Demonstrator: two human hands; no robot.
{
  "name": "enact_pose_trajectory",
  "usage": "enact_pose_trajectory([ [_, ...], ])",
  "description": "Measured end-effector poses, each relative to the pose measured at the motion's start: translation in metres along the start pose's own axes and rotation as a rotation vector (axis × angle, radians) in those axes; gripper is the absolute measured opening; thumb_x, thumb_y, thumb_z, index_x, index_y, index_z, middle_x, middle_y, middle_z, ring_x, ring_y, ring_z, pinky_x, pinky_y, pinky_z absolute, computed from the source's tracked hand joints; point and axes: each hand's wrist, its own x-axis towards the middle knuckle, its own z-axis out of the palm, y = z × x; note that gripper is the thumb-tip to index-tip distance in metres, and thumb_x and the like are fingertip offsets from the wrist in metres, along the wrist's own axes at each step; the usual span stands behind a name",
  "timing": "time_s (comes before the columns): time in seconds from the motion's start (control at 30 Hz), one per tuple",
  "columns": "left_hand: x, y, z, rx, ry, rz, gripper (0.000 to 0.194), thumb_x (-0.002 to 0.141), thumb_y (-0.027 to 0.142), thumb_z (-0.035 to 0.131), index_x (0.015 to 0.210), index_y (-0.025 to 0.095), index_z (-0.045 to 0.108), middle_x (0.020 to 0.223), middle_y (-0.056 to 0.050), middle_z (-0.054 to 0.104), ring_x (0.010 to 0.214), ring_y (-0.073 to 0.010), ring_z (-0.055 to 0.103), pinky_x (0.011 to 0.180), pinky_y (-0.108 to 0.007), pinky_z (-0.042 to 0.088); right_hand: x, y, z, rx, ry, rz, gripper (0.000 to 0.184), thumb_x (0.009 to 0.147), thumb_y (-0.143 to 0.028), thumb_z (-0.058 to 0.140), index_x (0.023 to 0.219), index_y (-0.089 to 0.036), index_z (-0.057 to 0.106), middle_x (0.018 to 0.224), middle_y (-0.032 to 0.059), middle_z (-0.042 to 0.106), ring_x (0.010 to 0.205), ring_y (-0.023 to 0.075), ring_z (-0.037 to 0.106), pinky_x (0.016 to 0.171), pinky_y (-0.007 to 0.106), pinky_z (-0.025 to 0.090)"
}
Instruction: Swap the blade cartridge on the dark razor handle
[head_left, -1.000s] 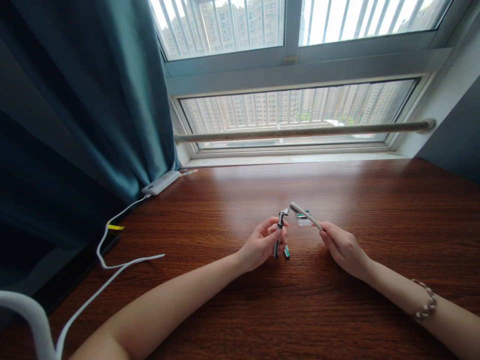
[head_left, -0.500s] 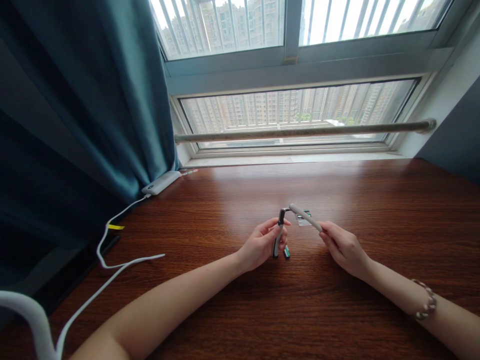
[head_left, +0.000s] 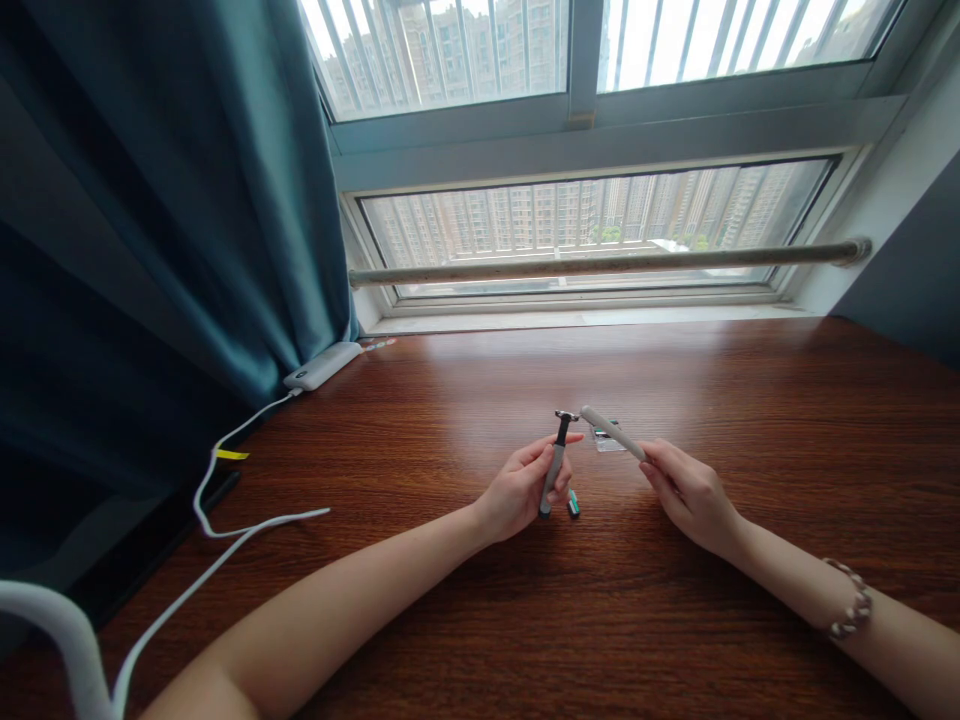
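Note:
My left hand [head_left: 525, 488] is closed around a grey and black razor handle [head_left: 553, 482], held roughly upright, with its metal head fitting at the top. In my right hand [head_left: 694, 495] is a slim light-grey stick [head_left: 611, 432], pinched near one end. Its rounded tip points left and lies beside the razor's head; whether they touch I cannot tell. A small black and green razor cartridge [head_left: 574, 503] rests on the table just right of the razor handle. Behind the stick, partly hidden, lies a small clear plastic case [head_left: 609, 443] with dark and green parts.
The brown wooden table [head_left: 450, 620] runs up to the window sill. A white power bank [head_left: 324, 366] with a white cable [head_left: 259, 527] lies at the left by the blue curtain [head_left: 247, 200]. A metal rail [head_left: 600, 265] crosses the window.
My left hand has turned the razor, so its head now shows wide from the front and the handle's lower end sits slightly further left. The stick has barely moved.

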Motion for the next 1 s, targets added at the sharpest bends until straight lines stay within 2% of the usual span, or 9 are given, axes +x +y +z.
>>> enact_pose_trajectory([
  [0.1, 0.0002, 0.0003, -0.0001, 0.009, -0.003, 0.005, 0.036, 0.085, 0.034, 0.042, 0.116, 0.016, 0.049, 0.059, 0.002, 0.042, 0.043, -0.0046, 0.033, 0.047, -0.021, 0.024, -0.0005, 0.0012, 0.0000, -0.016, 0.028, 0.019, 0.021, 0.087, -0.020, 0.036, 0.103, -0.017, 0.049, 0.081, 0.0067, 0.056, 0.073, 0.0163, 0.055, 0.066, 0.026, 0.045],
  [0.23, 0.0002, 0.0011, 0.0001, 0.026, -0.010, 0.006, 0.034, 0.086, 0.033, 0.039, 0.112, 0.014, 0.049, 0.056, 0.004, 0.042, 0.038, -0.0027, 0.027, 0.043, -0.020, 0.019, -0.0011, 0.0024, 0.0004, -0.024, -0.075, 0.013, 0.025, 0.087, -0.020, 0.035, 0.109, -0.018, 0.047, 0.086, 0.0067, 0.056, 0.073, 0.0157, 0.055, 0.066, 0.026, 0.044],
  [0.33, 0.0000, 0.0015, -0.0015, 0.021, -0.027, -0.013, 0.030, 0.087, 0.033, 0.038, 0.107, 0.014, 0.049, 0.053, 0.004, 0.043, 0.035, -0.0016, 0.023, 0.040, -0.019, 0.018, -0.0010, 0.0024, 0.0008, -0.040, -0.067, 0.039, 0.025, 0.088, -0.020, 0.035, 0.110, -0.018, 0.047, 0.087, 0.0069, 0.055, 0.075, 0.0159, 0.055, 0.067, 0.026, 0.044],
  [0.47, 0.0004, 0.0005, -0.0059, 0.004, -0.061, -0.053, 0.026, 0.086, 0.034, 0.037, 0.099, 0.014, 0.048, 0.051, 0.004, 0.048, 0.030, -0.0010, 0.022, 0.037, -0.017, 0.017, -0.0013, 0.0021, 0.0011, -0.078, -0.114, 0.024, 0.026, 0.088, -0.020, 0.036, 0.111, -0.019, 0.047, 0.083, 0.0052, 0.054, 0.068, 0.0143, 0.054, 0.062, 0.025, 0.043],
  [0.6, 0.0014, -0.0003, -0.0080, -0.034, -0.078, -0.066, 0.024, 0.087, 0.035, 0.035, 0.089, 0.014, 0.048, 0.051, 0.002, 0.051, 0.028, -0.0002, 0.020, 0.034, -0.016, 0.016, -0.0014, 0.0017, 0.0006, -0.108, -0.062, 0.048, 0.026, 0.087, -0.021, 0.037, 0.111, -0.018, 0.048, 0.083, 0.0052, 0.053, 0.068, 0.0141, 0.053, 0.061, 0.024, 0.042],
  [0.73, 0.0014, 0.0009, -0.0073, -0.038, -0.077, -0.092, 0.026, 0.087, 0.034, 0.034, 0.088, 0.013, 0.048, 0.050, 0.002, 0.052, 0.027, 0.0000, 0.019, 0.033, -0.015, 0.017, -0.0012, 0.0010, -0.0001, -0.115, -0.117, 0.013, 0.027, 0.087, -0.021, 0.037, 0.111, -0.020, 0.049, 0.077, 0.0030, 0.051, 0.060, 0.0120, 0.049, 0.056, 0.023, 0.039],
  [0.9, 0.0010, 0.0018, -0.0072, -0.056, -0.071, -0.113, 0.024, 0.087, 0.032, 0.035, 0.087, 0.013, 0.049, 0.049, 0.002, 0.051, 0.027, 0.0003, 0.019, 0.032, -0.014, 0.016, -0.0012, 0.0008, -0.0006, -0.118, -0.063, 0.040, 0.027, 0.088, -0.022, 0.037, 0.111, -0.019, 0.049, 0.078, 0.0035, 0.052, 0.061, 0.0119, 0.050, 0.057, 0.022, 0.039],
  [1.0, 0.0012, 0.0016, -0.0072, -0.049, -0.067, -0.115, 0.025, 0.087, 0.032, 0.036, 0.087, 0.012, 0.050, 0.049, 0.002, 0.051, 0.027, 0.0001, 0.019, 0.032, -0.015, 0.016, -0.0016, -0.0001, -0.0012, -0.128, -0.136, -0.001, 0.027, 0.087, -0.022, 0.038, 0.111, -0.020, 0.051, 0.075, 0.0024, 0.051, 0.057, 0.0109, 0.048, 0.054, 0.022, 0.038],
])
